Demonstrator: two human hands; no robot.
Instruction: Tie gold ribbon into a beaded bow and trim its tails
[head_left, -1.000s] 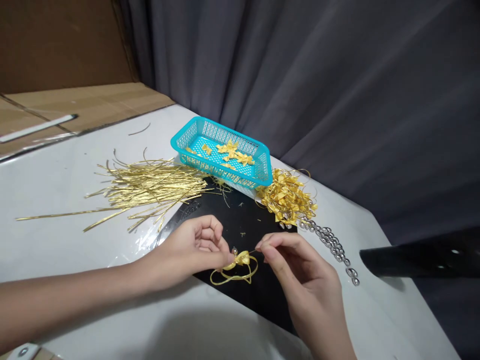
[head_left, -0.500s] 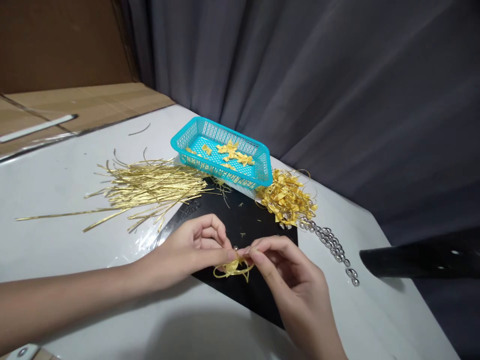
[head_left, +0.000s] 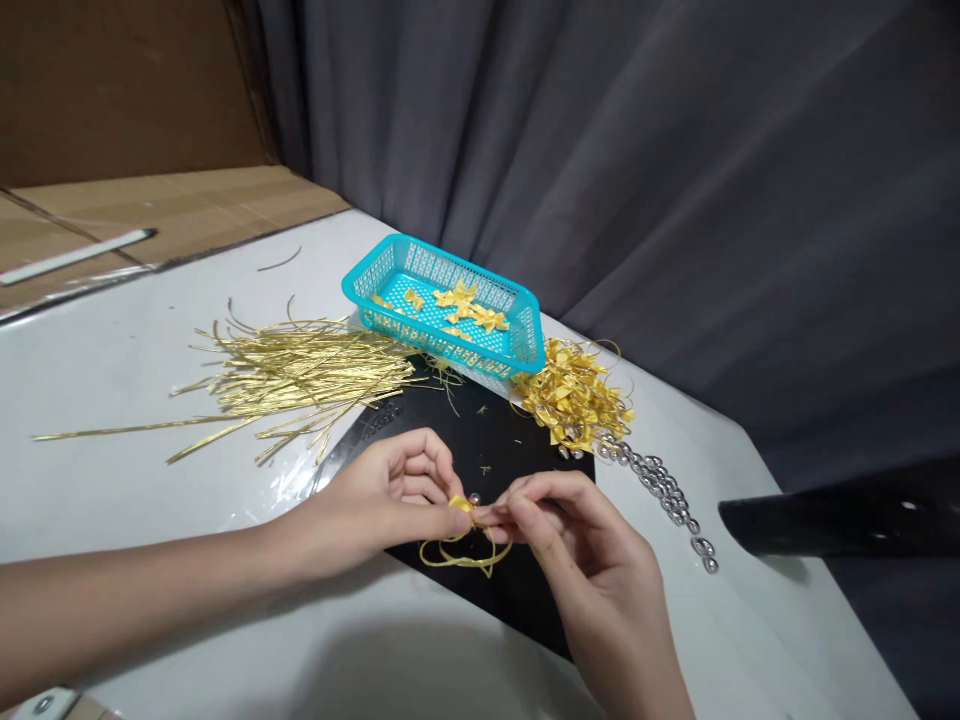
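Between thumb and fingers, my left hand (head_left: 409,490) pinches a yellow ribbon bow (head_left: 460,503). Gold cord (head_left: 465,562) hangs in loops below the bow, and a small silver bead (head_left: 475,499) shows beside it. My right hand (head_left: 592,550) is closed at the right side of the bow, its fingertips pinching the cord. Both hands are over a black mat (head_left: 517,450). Behind them stands a turquoise basket (head_left: 537,345) holding several yellow bows (head_left: 459,297).
Gold cords (head_left: 307,370) are heaped at the left. Right of the basket lie a pile of corded yellow bows (head_left: 574,395) and a row of silver beads (head_left: 664,490). A black cylindrical object (head_left: 832,510) juts in from the right, before a grey curtain (head_left: 675,180).
The bow has turned and shows more above my left thumb. The cord loops hang lower and wider, and my right fingertips have shifted slightly right.
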